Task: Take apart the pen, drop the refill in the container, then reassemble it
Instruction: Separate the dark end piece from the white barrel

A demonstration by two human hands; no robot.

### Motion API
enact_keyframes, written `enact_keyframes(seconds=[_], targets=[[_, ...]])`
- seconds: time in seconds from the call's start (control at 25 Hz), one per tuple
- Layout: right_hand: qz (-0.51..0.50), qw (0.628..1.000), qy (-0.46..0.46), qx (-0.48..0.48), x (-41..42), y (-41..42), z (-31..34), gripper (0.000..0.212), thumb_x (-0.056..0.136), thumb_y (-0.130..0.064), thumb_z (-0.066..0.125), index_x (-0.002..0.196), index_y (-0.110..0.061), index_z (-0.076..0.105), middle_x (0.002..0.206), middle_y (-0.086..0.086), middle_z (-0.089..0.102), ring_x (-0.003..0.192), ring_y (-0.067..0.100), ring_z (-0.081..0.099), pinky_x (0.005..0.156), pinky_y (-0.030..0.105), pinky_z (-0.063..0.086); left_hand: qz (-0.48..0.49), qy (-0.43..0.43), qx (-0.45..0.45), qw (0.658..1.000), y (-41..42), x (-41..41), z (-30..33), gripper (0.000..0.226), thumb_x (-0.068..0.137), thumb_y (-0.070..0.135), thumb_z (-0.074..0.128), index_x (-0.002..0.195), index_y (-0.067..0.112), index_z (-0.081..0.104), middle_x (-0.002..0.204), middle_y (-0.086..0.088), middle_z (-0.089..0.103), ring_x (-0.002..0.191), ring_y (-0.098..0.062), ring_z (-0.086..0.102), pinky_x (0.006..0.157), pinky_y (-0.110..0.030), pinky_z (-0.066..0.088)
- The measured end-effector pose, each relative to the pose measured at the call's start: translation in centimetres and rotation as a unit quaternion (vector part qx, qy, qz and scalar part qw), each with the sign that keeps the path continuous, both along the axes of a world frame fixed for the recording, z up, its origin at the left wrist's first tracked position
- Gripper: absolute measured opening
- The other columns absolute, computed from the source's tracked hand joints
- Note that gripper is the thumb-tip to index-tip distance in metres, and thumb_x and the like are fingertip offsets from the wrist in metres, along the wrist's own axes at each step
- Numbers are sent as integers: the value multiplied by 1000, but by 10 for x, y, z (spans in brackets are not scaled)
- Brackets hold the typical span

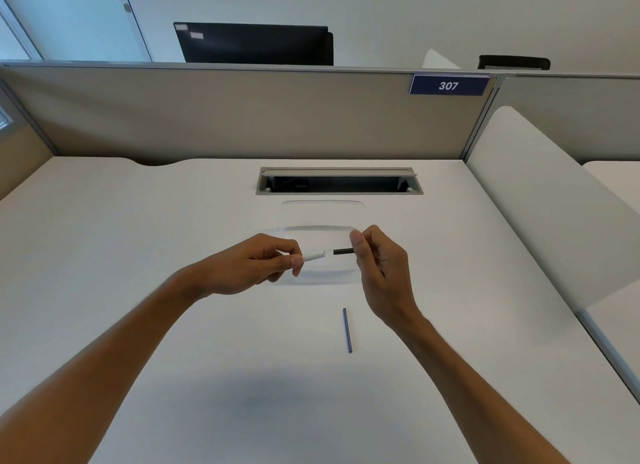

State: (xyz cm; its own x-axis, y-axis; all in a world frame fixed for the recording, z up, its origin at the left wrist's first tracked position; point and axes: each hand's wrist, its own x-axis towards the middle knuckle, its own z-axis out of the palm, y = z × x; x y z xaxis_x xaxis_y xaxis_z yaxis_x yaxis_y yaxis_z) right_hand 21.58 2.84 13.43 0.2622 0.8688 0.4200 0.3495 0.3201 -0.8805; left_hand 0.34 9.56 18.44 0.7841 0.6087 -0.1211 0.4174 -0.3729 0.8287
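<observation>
Wide white desk (173,221) fills the view, a beige partition (242,117) at its back with a blue sign (449,85) reading 307, and a cable slot (339,181) set into the top. Just in front of that slot sits a clear container (322,214), almost see-through. Over its near edge, both hands are up off the desk: the left hand (252,266) has its grip pinched round a white pen piece (314,256), open end pointing right, and the right hand (381,262) pinches a short black pen piece (343,251) between thumb and fingers. The two pieces line up end to end, a small gap between them. Nearer the person, a thin blue refill (347,330) lies on the desk, outside the container.
</observation>
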Motion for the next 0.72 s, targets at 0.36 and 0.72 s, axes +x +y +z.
enact_keyframes(seconds=[0.36, 0.72], targets=[[18, 977, 210, -35, 0, -11, -9, 13, 89, -18, 72, 77, -22, 70, 57, -11, 55, 51, 10, 44, 50, 17, 38, 52, -24, 1, 998, -4, 4, -14, 27, 98, 30, 47, 78, 19, 62, 54, 10, 44, 56, -7, 36, 54, -20, 31], [-6, 971, 228, -69, -2, -23, -17, 16, 82, -14, 79, 83, -30, 81, 83, -6, 78, 70, 4, 65, 54, 17, 47, 105, -70, -11, 992, -10, 2, -24, 27, 93, 31, 45, 79, 16, 63, 54, 10, 44, 52, -4, 35, 51, -16, 29]])
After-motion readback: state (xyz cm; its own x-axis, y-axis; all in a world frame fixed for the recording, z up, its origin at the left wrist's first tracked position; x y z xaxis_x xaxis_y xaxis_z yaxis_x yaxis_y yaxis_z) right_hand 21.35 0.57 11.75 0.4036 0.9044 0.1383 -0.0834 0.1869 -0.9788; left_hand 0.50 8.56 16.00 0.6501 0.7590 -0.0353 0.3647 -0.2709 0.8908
